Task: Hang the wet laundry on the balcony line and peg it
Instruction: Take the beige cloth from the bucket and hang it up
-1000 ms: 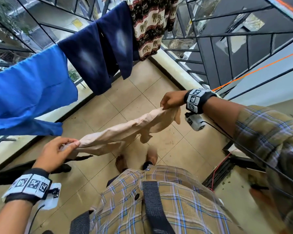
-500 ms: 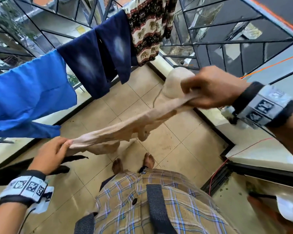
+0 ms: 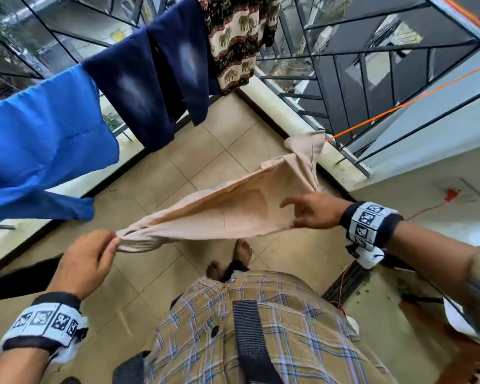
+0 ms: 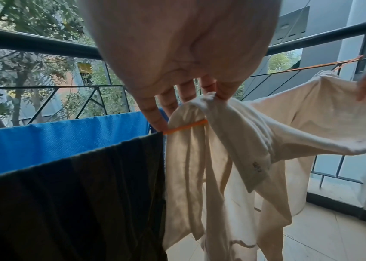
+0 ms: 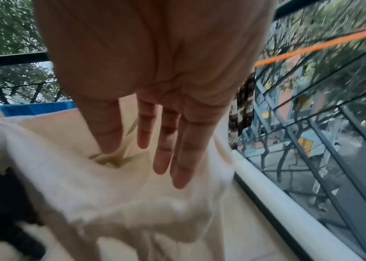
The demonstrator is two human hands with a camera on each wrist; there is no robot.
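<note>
Cream-coloured cloth (image 3: 233, 209) is stretched between two hands above the tiled balcony floor (image 3: 233, 139), draped over the orange line (image 4: 185, 127). One bunched end is pinched between the thumb and curled fingers of the left hand (image 3: 88, 261); in the left wrist view this end is seen gathered at the fingertips (image 4: 222, 94) just above the line. The right hand (image 3: 313, 210) is held with fingers straight and spread, palm against the wide end of the cloth, nothing being gripped by it. A dark garment (image 4: 70, 203) is hung just beside the cloth on the same line. Farther off, a bright blue sheet (image 3: 39, 151), dark blue jeans (image 3: 150, 87) and an elephant-print fabric (image 3: 233, 37) are hung in a row before the black railing (image 3: 358, 65). Beyond the railing, trees are seen.
</note>
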